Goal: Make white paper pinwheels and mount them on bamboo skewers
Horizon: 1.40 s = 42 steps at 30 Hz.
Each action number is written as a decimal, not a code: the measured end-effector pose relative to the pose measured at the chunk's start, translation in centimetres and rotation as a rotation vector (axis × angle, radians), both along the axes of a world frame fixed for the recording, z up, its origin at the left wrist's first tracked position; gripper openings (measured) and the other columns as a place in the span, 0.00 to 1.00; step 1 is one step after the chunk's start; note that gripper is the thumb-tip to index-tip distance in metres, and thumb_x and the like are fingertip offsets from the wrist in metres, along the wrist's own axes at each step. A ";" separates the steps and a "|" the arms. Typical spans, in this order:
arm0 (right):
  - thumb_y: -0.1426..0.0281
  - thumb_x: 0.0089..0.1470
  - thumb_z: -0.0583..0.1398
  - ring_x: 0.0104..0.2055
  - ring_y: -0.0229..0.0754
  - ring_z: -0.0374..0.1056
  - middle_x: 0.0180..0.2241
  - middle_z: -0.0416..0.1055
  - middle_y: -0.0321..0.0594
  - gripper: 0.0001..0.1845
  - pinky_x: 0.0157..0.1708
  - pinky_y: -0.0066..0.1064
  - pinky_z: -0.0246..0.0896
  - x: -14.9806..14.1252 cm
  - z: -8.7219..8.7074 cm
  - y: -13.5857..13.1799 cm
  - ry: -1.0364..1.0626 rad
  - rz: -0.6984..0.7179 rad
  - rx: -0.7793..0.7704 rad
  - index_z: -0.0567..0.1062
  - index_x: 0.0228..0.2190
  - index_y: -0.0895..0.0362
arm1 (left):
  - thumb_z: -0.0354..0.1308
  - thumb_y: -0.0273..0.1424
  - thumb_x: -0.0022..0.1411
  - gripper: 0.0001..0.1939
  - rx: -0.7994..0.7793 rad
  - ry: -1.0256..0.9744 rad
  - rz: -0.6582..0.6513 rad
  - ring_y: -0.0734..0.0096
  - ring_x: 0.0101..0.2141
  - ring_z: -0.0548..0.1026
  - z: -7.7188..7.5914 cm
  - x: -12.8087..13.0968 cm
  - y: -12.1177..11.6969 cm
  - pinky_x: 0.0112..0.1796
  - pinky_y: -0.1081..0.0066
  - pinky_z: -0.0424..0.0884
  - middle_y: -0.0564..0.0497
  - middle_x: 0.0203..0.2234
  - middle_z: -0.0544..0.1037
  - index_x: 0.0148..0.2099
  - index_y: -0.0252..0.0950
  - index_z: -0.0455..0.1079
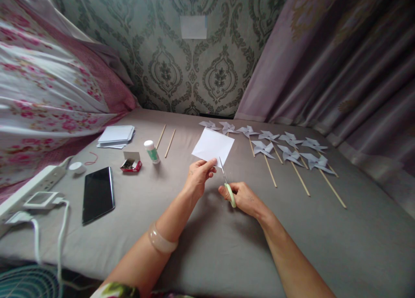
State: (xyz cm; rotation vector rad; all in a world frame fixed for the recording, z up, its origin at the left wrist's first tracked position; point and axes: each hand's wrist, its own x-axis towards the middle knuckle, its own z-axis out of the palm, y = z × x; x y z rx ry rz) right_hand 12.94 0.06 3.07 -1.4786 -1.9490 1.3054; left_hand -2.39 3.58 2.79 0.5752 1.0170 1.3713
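A square sheet of white paper (pixel 213 145) is pinched at its near edge by my left hand (pixel 201 172), which wears a pale bangle (pixel 161 240) further up the arm. My right hand (pixel 243 198) grips a pair of scissors (pixel 230 194) with light green handles. The scissor blades point away from me and meet the paper close to its near right corner. Whether they have cut into it is too small to tell. To the right lie several white paper pinwheels (pixel 263 148) on thin wooden sticks.
On the left are a stack of paper (pixel 116 136), a glue stick (pixel 151 151), a small open red box (pixel 131 163), two loose sticks (pixel 170 143), a phone (pixel 98 195), a white cap (pixel 77 168) and a power strip (pixel 35 190) with cables. A patterned wall (pixel 162 52) stands behind.
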 end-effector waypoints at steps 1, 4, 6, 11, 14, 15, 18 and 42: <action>0.46 0.46 0.56 0.23 0.33 0.45 0.19 0.49 0.30 0.27 0.23 0.27 0.41 0.0 0.0 0.0 0.001 -0.001 -0.002 0.61 0.17 0.57 | 0.71 0.33 0.36 0.17 0.001 0.000 0.001 0.83 0.19 0.65 0.0 0.0 0.0 0.20 0.79 0.56 0.54 0.18 0.70 0.25 0.29 0.70; 0.46 0.45 0.57 0.23 0.33 0.45 0.19 0.49 0.30 0.27 0.23 0.27 0.40 0.0 0.1 0.0 0.001 -0.008 -0.006 0.60 0.16 0.56 | 0.71 0.33 0.36 0.17 -0.001 -0.004 0.000 0.83 0.18 0.65 0.0 0.1 0.0 0.20 0.79 0.57 0.54 0.17 0.70 0.25 0.29 0.70; 0.46 0.45 0.57 0.23 0.33 0.45 0.19 0.49 0.30 0.27 0.23 0.27 0.41 -0.1 0.1 0.0 -0.003 -0.011 -0.006 0.60 0.17 0.57 | 0.71 0.33 0.36 0.17 -0.004 -0.004 0.002 0.83 0.18 0.65 0.0 0.1 -0.1 0.20 0.79 0.57 0.54 0.17 0.70 0.25 0.29 0.70; 0.45 0.45 0.56 0.23 0.33 0.46 0.19 0.49 0.30 0.28 0.22 0.27 0.41 -0.1 -0.1 0.0 -0.010 -0.018 -0.006 0.60 0.17 0.57 | 0.71 0.34 0.36 0.17 -0.015 0.000 0.008 0.83 0.18 0.65 0.0 0.1 0.0 0.20 0.79 0.57 0.53 0.17 0.70 0.25 0.30 0.70; 0.45 0.46 0.56 0.23 0.33 0.46 0.19 0.48 0.30 0.28 0.22 0.27 0.41 0.0 -0.2 0.0 -0.013 -0.018 0.012 0.59 0.17 0.56 | 0.71 0.34 0.36 0.17 -0.012 -0.004 0.008 0.83 0.18 0.66 -0.1 0.1 0.0 0.20 0.79 0.57 0.54 0.17 0.70 0.25 0.30 0.69; 0.45 0.46 0.56 0.23 0.33 0.46 0.19 0.48 0.30 0.28 0.22 0.27 0.41 0.0 -0.2 0.0 -0.014 -0.018 0.018 0.59 0.17 0.56 | 0.72 0.34 0.36 0.17 -0.012 -0.005 0.007 0.83 0.18 0.66 -0.2 0.1 0.0 0.20 0.79 0.57 0.54 0.17 0.70 0.25 0.30 0.69; 0.45 0.46 0.56 0.23 0.33 0.46 0.18 0.48 0.30 0.28 0.22 0.27 0.41 0.0 -0.4 0.1 -0.019 -0.020 0.026 0.60 0.16 0.56 | 0.72 0.34 0.36 0.18 -0.010 -0.008 0.005 0.83 0.18 0.66 -0.2 0.1 0.0 0.19 0.80 0.57 0.54 0.17 0.70 0.25 0.30 0.69; 0.51 0.45 0.59 0.23 0.32 0.44 0.18 0.44 0.30 0.26 0.21 0.28 0.37 -0.2 -0.5 0.1 -0.065 -0.110 0.068 0.57 0.13 0.56 | 0.71 0.35 0.38 0.16 0.029 0.026 0.002 0.83 0.18 0.63 -0.2 -0.2 0.1 0.20 0.78 0.54 0.54 0.16 0.69 0.23 0.30 0.70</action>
